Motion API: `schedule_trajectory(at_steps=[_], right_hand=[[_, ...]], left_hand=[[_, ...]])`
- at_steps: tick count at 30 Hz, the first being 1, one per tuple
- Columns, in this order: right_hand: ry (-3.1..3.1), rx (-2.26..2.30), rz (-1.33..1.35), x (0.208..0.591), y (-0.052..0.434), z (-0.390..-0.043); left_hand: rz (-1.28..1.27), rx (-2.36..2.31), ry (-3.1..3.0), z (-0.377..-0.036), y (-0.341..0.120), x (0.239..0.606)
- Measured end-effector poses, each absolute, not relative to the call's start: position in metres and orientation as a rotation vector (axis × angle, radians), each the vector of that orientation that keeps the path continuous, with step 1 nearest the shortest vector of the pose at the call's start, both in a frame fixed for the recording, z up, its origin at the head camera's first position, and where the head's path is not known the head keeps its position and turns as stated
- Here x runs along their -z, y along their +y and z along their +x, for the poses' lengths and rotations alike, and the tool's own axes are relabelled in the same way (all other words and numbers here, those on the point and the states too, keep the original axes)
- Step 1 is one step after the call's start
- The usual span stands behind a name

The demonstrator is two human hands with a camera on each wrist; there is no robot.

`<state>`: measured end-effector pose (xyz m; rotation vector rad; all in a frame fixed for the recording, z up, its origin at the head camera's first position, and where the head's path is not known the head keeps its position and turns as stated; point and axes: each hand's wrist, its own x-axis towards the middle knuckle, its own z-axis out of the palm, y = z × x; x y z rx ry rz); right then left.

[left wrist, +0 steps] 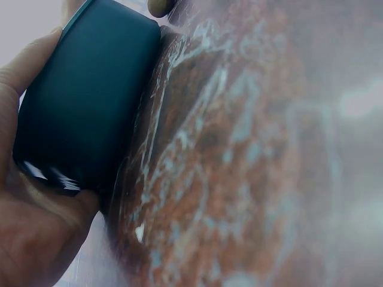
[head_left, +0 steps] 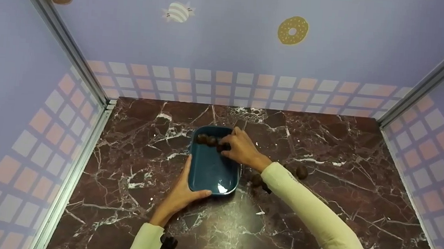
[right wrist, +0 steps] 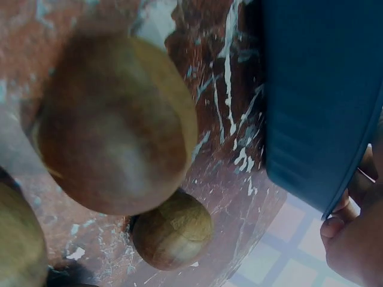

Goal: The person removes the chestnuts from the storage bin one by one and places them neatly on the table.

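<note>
So there's a dark teal dish (head_left: 212, 171) sitting about dead centre on the marble bench (head_left: 343, 150); the left hand (head_left: 180, 192) has it at roughly 7 o'clock, thumb up along the left side and fingers curled round the near corner, gripping it; the wrist view shows the palm right against the dish wall. The right hand (head_left: 240, 147) is over the dish's far right corner, around 1 o'clock, fingers curled down on a brown ball (head_left: 222, 147); looks like it's pinching it, though the fingers cover most of it. Two more brown balls (head_left: 207, 140) sit along the far end inside the dish, around 11 to 12 o'clock. A few loose balls (head_left: 302, 171) lie on the bench off at 3 o'clock of the dish, partly tucked behind the cream sleeve (head_left: 318, 215); the right wrist view shows them up close, just beside the dish.
</note>
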<state>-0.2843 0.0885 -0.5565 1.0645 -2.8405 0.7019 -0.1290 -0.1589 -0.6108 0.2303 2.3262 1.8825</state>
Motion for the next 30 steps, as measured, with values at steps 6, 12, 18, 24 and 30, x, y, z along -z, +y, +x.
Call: schedule_trajectory(at_steps=[6, 12, 18, 24, 30], right_hand=[[-2.804, -0.677, 1.180, 0.556, 0.087, -0.279], [-2.807, -0.547, 1.277, 0.559, 0.086, -0.280], [-2.812, -0.504, 1.316, 0.560, 0.084, -0.279], [-2.874, -0.428, 1.289, 0.558, 0.079, -0.275], [-2.864, -0.503, 1.287, 0.556, 0.072, -0.268]], left_hand=[[0.214, -1.887, 2.326, -0.128, -0.160, 0.611], [0.216, -1.877, 2.331, -0.127, -0.160, 0.612], [0.223, -1.881, 2.345, -0.128, -0.159, 0.612], [0.236, -1.908, 2.327, -0.129, -0.158, 0.612], [0.247, -1.902, 2.326, -0.128, -0.159, 0.611]])
